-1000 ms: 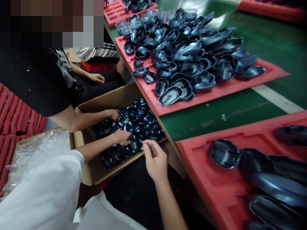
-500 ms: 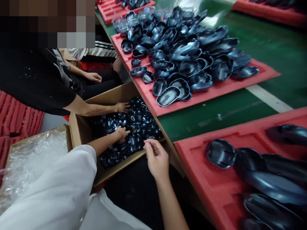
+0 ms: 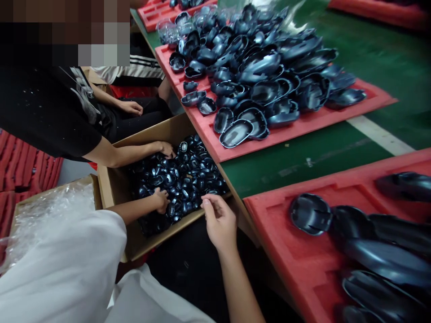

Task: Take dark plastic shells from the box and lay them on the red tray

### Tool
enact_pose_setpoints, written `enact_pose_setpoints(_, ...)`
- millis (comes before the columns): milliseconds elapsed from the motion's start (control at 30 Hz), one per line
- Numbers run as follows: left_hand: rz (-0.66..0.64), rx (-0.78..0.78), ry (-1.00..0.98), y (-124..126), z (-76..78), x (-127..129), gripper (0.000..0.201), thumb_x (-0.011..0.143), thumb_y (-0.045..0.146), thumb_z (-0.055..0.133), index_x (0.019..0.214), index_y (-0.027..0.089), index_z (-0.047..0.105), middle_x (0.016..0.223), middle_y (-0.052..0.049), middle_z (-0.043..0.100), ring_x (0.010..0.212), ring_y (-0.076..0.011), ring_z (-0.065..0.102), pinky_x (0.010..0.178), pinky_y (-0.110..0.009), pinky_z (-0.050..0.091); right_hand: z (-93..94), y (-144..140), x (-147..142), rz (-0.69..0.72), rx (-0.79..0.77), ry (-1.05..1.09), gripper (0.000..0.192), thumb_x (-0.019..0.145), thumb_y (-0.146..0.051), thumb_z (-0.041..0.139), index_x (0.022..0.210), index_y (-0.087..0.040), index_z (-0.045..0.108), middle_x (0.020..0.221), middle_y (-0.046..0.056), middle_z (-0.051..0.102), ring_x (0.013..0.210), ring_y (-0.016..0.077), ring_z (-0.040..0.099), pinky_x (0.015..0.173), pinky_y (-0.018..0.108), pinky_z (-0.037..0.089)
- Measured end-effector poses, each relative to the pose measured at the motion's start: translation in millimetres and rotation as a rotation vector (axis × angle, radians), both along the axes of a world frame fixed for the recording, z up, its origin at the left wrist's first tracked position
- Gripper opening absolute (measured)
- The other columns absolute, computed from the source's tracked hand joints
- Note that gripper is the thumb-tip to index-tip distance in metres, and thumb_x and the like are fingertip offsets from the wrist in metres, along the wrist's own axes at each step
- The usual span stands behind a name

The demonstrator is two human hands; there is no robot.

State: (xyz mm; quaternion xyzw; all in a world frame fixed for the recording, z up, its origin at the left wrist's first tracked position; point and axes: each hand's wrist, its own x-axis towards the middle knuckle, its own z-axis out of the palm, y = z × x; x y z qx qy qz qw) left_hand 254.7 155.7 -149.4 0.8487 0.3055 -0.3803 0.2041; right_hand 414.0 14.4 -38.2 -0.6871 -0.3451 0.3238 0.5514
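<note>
My left hand (image 3: 161, 200) is down in an open cardboard box (image 3: 111, 190), resting on a heap of small glossy dark blue plastic shells (image 3: 193, 172). Its fingers are apart and slightly bent, with no shell visibly gripped. My right hand (image 3: 220, 220) hovers at the box's near right corner, beside the table edge. Its fingers curl in toward the thumb, and nothing shows between them. A co-worker's hand (image 3: 167, 149) touches the same heap at the far side of the box.
Larger dark blue shells (image 3: 259, 67) pile on a red foam tray (image 3: 229, 153) on the green table (image 3: 313, 163). A nearer red tray (image 3: 283, 251) holds several shells. Clear plastic bags (image 3: 50, 220) fill a carton at left, near stacked red trays (image 3: 30, 166).
My left hand has moved left and toward me across the heap. The co-worker's hand has also shifted left, its fingers now bent down. My right hand is nearly still.
</note>
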Motion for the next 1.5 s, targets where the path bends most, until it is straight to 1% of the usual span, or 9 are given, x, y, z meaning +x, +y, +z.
enact_pose_setpoints(167, -0.029, -0.070, 0.101, 0, 24.1, -18, 0.033, 0.070, 0.024, 0.075, 0.103, 0.027, 0.076, 0.106, -0.003, 0.076, 0.103, -0.0286, 0.064, 0.089, -0.040, 0.050, -0.1, 1, -3, 0.019, 0.027, -0.002, 0.023, 0.091, -0.040, 0.059, 0.090, -0.019, 0.068, 0.076, 0.003, 0.066, 0.069, 0.0169, 0.063, 0.063, 0.027, 0.051)
enact_pose_setpoints(333, -0.030, -0.002, -0.079, 23, 42.1, 28, 0.038, 0.089, 0.027, 0.057, 0.125, 0.020, 0.067, 0.120, -0.013, 0.071, 0.108, -0.0299, 0.066, 0.091, -0.039, 0.053, -0.7, 1, -7, 0.053, 0.036, -0.006, 0.022, 0.093, -0.038, 0.058, 0.092, -0.019, 0.069, 0.077, 0.003, 0.067, 0.070, 0.0168, 0.063, 0.065, 0.028, 0.052)
enact_pose_setpoints(500, -0.247, -0.046, -0.540, 21, 7.3, 115, 0.047, 0.098, 0.027, 0.045, 0.145, 0.021, 0.052, 0.150, -0.012, 0.053, 0.137, -0.0273, 0.050, 0.109, -0.041, 0.045, -1.5, 1, -6, 0.049, 0.035, -0.031, 0.022, 0.092, -0.039, 0.059, 0.090, -0.019, 0.068, 0.078, 0.004, 0.068, 0.068, 0.0166, 0.063, 0.062, 0.027, 0.051)
enact_pose_setpoints(633, -0.279, 0.032, -0.544, 1, -36.4, 147, 0.051, 0.098, 0.028, 0.049, 0.149, 0.027, 0.047, 0.164, -0.009, 0.033, 0.150, -0.0326, 0.028, 0.118, -0.059, 0.032, -1.0, 1, -4, 0.036, 0.002, -0.039, 0.024, 0.092, -0.041, 0.059, 0.090, -0.019, 0.068, 0.079, 0.005, 0.069, 0.067, 0.0168, 0.062, 0.060, 0.026, 0.050)
enact_pose_setpoints(767, -0.083, 0.228, -0.574, -12, -48.6, 113, 0.054, 0.101, 0.036, 0.042, 0.152, 0.022, 0.040, 0.161, -0.015, 0.035, 0.149, -0.0329, 0.028, 0.121, -0.063, 0.021, -0.1, 2, -4, 0.036, -0.013, -0.037, 0.025, 0.092, -0.042, 0.058, 0.090, -0.018, 0.068, 0.078, 0.005, 0.068, 0.067, 0.0168, 0.062, 0.059, 0.026, 0.050)
enact_pose_setpoints(900, 0.084, 0.283, -0.359, -4, -28.4, 41, 0.067, 0.100, 0.044, 0.040, 0.157, 0.010, 0.030, 0.163, -0.022, 0.027, 0.150, -0.0387, 0.024, 0.120, -0.060, 0.024, 0.4, 6, -4, 0.047, -0.015, -0.034, 0.025, 0.091, -0.041, 0.060, 0.089, -0.018, 0.069, 0.074, 0.004, 0.066, 0.067, 0.0170, 0.063, 0.061, 0.027, 0.052)
enact_pose_setpoints(1033, 0.097, 0.098, -0.038, 3, -2.5, -10, 0.064, 0.095, 0.050, 0.048, 0.148, 0.014, 0.045, 0.154, -0.025, 0.042, 0.137, -0.0402, 0.045, 0.108, -0.055, 0.039, 0.2, 9, -3, 0.048, -0.015, -0.025, 0.025, 0.091, -0.041, 0.061, 0.089, -0.018, 0.070, 0.075, 0.004, 0.067, 0.068, 0.0172, 0.064, 0.060, 0.026, 0.052)
enact_pose_setpoints(1233, 0.014, 0.008, 0.051, 4, 11.6, -12, 0.069, 0.075, 0.049, 0.072, 0.139, 0.027, 0.057, 0.145, -0.019, 0.055, 0.132, -0.0409, 0.049, 0.104, -0.058, 0.042, -0.7, 8, -2, 0.040, -0.039, -0.003, 0.026, 0.091, -0.043, 0.060, 0.091, -0.018, 0.070, 0.073, 0.004, 0.066, 0.063, 0.0158, 0.060, 0.055, 0.025, 0.048)
enact_pose_setpoints(1500, -0.001, -0.137, 0.121, 9, 28.3, -21, 0.056, 0.066, 0.047, 0.077, 0.117, 0.025, 0.075, 0.135, -0.014, 0.065, 0.123, -0.0398, 0.059, 0.103, -0.049, 0.047, -2.4, 4, -1, 0.033, -0.039, 0.038, 0.025, 0.092, -0.043, 0.060, 0.092, -0.020, 0.069, 0.073, 0.003, 0.064, 0.058, 0.0140, 0.055, 0.053, 0.026, 0.046)
